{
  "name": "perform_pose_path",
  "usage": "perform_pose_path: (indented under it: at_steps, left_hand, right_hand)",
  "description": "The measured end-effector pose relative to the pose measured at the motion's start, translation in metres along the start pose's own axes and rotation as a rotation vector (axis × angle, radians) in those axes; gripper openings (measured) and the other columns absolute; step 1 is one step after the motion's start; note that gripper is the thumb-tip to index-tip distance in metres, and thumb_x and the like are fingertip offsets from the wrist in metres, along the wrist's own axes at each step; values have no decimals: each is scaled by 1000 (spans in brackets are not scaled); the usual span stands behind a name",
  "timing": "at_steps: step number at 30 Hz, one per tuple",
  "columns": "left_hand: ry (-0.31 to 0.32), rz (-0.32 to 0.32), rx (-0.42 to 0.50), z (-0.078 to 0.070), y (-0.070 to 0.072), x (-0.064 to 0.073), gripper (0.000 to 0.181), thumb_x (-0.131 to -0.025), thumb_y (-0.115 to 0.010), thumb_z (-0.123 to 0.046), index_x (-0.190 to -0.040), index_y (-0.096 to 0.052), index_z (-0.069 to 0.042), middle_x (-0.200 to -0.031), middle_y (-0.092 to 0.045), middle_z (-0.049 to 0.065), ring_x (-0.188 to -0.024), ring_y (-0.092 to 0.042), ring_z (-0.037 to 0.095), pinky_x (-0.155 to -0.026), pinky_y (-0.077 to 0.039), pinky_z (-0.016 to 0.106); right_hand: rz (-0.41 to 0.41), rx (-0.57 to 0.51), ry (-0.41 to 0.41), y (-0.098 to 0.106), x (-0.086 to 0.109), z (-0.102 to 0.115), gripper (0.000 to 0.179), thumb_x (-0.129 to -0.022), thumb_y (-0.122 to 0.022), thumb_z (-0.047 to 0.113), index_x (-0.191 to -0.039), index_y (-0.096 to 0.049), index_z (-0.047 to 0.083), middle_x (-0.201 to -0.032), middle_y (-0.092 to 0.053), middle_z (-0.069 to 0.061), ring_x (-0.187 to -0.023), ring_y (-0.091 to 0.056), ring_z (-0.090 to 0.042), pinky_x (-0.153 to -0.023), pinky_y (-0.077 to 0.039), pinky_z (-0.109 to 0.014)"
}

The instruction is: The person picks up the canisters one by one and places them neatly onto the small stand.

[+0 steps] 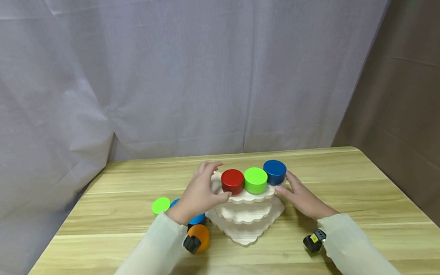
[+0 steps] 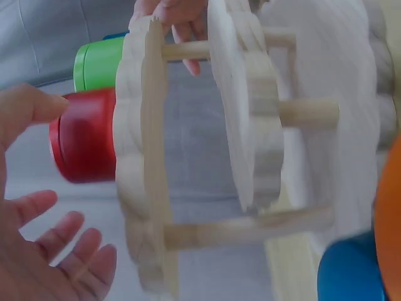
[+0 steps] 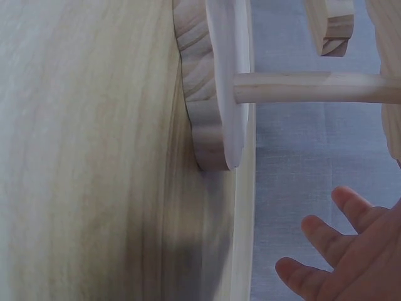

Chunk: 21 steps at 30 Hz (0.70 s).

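A three-tier wooden stand (image 1: pixel 246 230) with scalloped boards and round posts stands on the table. Side by side on its top board sit a red round tin (image 1: pixel 232 179), a green tin (image 1: pixel 255 179) and a dark blue tin (image 1: pixel 275 170). My left hand (image 1: pixel 198 193) is spread around the left side of the red tin, thumb right at its lid in the left wrist view. My right hand (image 1: pixel 303 197) is at the right end of the top board, its fingertips by the blue tin. Its fingers (image 3: pixel 326 241) show loosely extended in the right wrist view.
Left of the stand, partly behind my left arm, are a light green tin (image 1: pixel 161 205), blue tins (image 1: pixel 197 219) and an orange tin (image 1: pixel 200 237). The wooden table (image 1: pixel 360 213) ends at a grey curtain (image 1: pixel 216 70) behind.
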<state>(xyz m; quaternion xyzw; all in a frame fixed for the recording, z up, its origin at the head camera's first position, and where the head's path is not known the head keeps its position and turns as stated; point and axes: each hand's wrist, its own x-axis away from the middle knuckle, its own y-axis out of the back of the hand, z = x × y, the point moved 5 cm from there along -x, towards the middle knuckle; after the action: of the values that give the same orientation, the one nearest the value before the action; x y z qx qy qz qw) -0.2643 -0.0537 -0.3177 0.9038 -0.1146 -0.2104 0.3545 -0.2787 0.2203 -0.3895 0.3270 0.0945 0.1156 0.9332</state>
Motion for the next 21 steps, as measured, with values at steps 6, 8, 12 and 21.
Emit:
perform_pose_path:
  at_steps: [6,8,12,21]
  left_hand:
    - [-50,-62,-20,4,17,11,74,-79,-76,-27,-142,-41,-11,-140,-39,5,-127,-40,24,-99,-44,43]
    - [-65,-77,-29,6,22,15,74,-79,-76,-27,-142,-41,-11,-141,-39,6,-127,-40,24,-100,-44,44]
    - [-71,-106,-34,14,32,21,74,-79,-77,-25,-142,-40,-11,-141,-38,9,-127,-40,27,-102,-42,49]
    - [-22,-144,5,42,51,33,79,-77,-81,-19,-143,-39,-10,-142,-37,13,-125,-41,31,-98,-42,51]
  right_hand:
    - [3,6,-13,0,0,0,77,-101,-45,41,-155,-2,9,-157,-6,-28,-141,-8,-52,-102,-11,-75]
    - [4,9,-16,0,0,0,77,-100,-45,42,-155,-2,8,-157,-6,-29,-141,-8,-52,-102,-12,-75]
    - [5,16,-18,-1,0,-1,77,-100,-45,42,-155,-2,9,-156,-7,-29,-140,-8,-53,-101,-12,-75]
    - [4,19,-5,0,0,-1,77,-100,-46,41,-155,-2,10,-157,-8,-28,-140,-9,-53,-101,-12,-76]
